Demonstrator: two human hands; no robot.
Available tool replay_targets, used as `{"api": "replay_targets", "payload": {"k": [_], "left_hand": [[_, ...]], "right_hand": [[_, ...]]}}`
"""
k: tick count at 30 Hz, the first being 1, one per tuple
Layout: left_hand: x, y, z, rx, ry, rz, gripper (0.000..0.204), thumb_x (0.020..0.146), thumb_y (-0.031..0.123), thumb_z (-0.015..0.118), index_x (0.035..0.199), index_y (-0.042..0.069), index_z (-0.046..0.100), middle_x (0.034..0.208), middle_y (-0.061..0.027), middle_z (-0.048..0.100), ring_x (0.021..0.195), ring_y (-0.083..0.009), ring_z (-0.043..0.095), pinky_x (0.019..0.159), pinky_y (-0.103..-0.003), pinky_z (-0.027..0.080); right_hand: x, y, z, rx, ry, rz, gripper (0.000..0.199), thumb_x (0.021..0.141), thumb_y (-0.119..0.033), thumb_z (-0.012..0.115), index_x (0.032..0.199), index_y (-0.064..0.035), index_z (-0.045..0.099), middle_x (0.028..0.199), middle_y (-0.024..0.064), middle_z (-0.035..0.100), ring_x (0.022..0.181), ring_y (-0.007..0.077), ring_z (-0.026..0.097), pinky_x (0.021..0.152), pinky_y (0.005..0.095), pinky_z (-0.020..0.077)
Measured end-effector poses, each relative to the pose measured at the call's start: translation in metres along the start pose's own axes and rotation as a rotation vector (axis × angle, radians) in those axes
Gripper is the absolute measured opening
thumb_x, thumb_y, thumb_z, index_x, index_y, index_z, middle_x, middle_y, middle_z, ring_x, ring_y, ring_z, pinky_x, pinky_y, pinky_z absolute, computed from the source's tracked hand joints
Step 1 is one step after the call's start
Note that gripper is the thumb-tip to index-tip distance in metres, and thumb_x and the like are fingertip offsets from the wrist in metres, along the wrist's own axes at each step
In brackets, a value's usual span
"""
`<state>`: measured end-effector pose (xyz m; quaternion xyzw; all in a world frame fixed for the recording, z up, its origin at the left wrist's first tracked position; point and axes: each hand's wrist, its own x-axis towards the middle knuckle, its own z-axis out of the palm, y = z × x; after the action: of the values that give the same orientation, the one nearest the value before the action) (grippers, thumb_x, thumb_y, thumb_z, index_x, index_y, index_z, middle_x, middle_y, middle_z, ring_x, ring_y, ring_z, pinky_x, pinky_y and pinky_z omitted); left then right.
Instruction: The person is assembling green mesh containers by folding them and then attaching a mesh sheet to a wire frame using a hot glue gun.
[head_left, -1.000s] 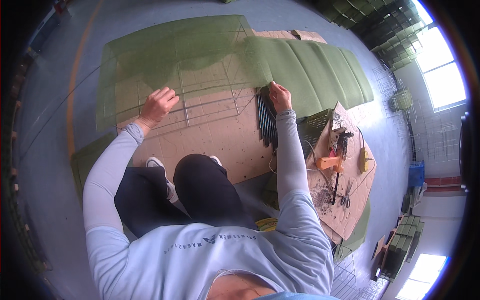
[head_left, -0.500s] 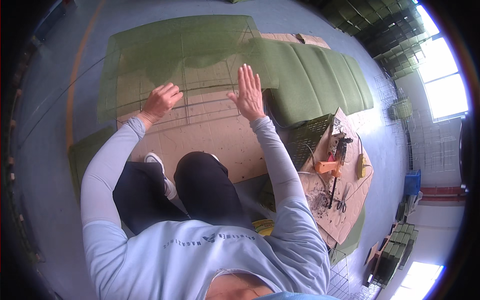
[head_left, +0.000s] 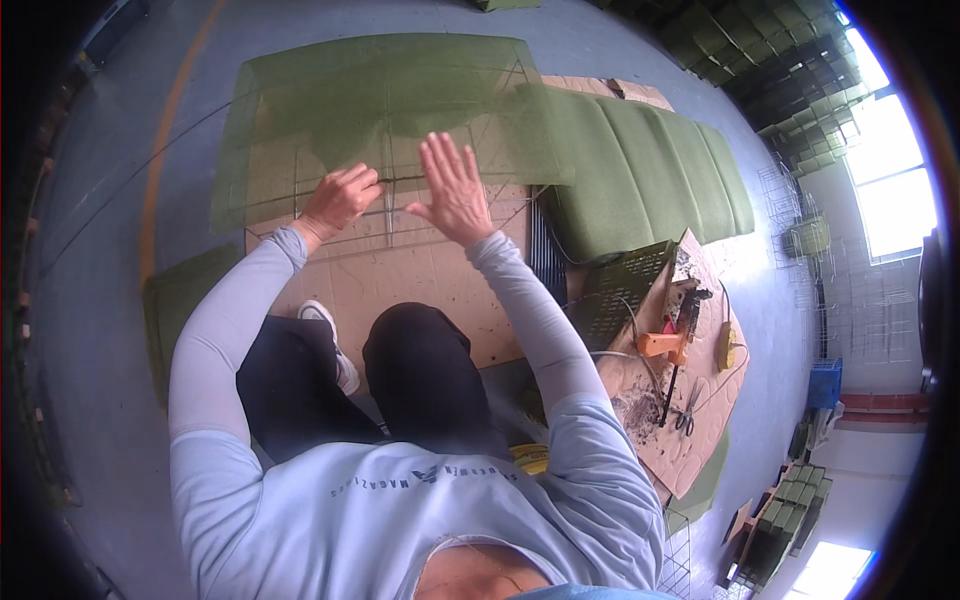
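You are crouched on a grey floor (head_left: 110, 300), looking down over your own knees at a sheet of brown cardboard (head_left: 420, 280) spread out in front of you. A large piece of see-through green mesh (head_left: 330, 110) lies over the far part of the cardboard, and a thin wire frame (head_left: 400, 215) sits across it, under your hands.

Your left hand (head_left: 340, 197) is curled closed, gripping a wire of the frame near its left side. Just beside it, your right hand (head_left: 455, 190) is spread flat and wide, fingers apart, palm down on the mesh and frame, holding nothing.

To the right of the mesh lies a padded green cushion (head_left: 650, 175) with stitched ribs. Nearer to you on the right, a dark green wire basket (head_left: 620, 295) rests against another cardboard sheet (head_left: 690, 440). On that sheet lie an orange tool (head_left: 665, 343), a yellow tool (head_left: 727, 345) and a pair of scissors (head_left: 688, 412), all well apart from your hands.
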<state>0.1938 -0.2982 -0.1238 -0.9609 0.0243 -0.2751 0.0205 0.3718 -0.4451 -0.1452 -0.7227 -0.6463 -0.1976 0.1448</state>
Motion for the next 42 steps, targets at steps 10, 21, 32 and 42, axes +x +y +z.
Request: {"api": "replay_targets", "payload": {"k": [10, 21, 32, 42], "left_hand": [[0.024, 0.008, 0.006, 0.013, -0.016, -0.188, 0.061, 0.083, 0.031, 0.059, 0.133, 0.002, 0.040, 0.137, -0.0124, 0.040, 0.130, -0.0263, 0.034, 0.110, -0.042, 0.023], [0.017, 0.002, 0.042, 0.019, -0.326, -0.251, 0.062, 0.091, 0.039, 0.045, 0.140, 0.005, 0.028, 0.147, -0.0110, 0.027, 0.136, -0.0252, 0.023, 0.112, -0.042, 0.021], [0.010, 0.000, 0.046, 0.007, -0.269, -0.242, 0.072, 0.090, 0.046, 0.044, 0.143, 0.005, 0.019, 0.147, -0.0124, 0.026, 0.135, -0.0269, 0.026, 0.112, -0.041, 0.020], [-0.048, -0.035, -0.003, 0.087, -0.357, -0.356, 0.088, 0.080, 0.057, 0.051, 0.144, 0.008, 0.015, 0.149, -0.0100, 0.021, 0.137, -0.0244, 0.020, 0.113, -0.043, 0.017]], "right_hand": [[0.000, -0.008, 0.010, 0.249, 0.014, 0.040, 0.099, 0.077, -0.072, 0.038, 0.140, 0.0019, 0.022, 0.146, 0.0199, 0.022, 0.138, 0.0333, 0.014, 0.111, 0.0483, 0.0122], [-0.025, 0.057, 0.017, 0.007, -0.061, 0.326, 0.101, 0.077, -0.070, 0.041, 0.143, 0.0018, 0.013, 0.149, 0.0195, 0.014, 0.139, 0.0313, 0.011, 0.112, 0.0468, 0.0103], [-0.051, 0.121, 0.008, -0.078, -0.043, 0.391, 0.088, 0.079, -0.046, 0.058, 0.142, 0.0004, 0.018, 0.147, 0.0167, 0.023, 0.138, 0.0288, 0.016, 0.112, 0.0469, 0.0096], [-0.003, 0.026, -0.010, 0.195, -0.076, 0.062, 0.082, 0.083, -0.041, 0.057, 0.145, -0.0066, 0.015, 0.150, 0.0156, 0.015, 0.140, 0.0283, 0.010, 0.113, 0.0469, 0.0070]]}}
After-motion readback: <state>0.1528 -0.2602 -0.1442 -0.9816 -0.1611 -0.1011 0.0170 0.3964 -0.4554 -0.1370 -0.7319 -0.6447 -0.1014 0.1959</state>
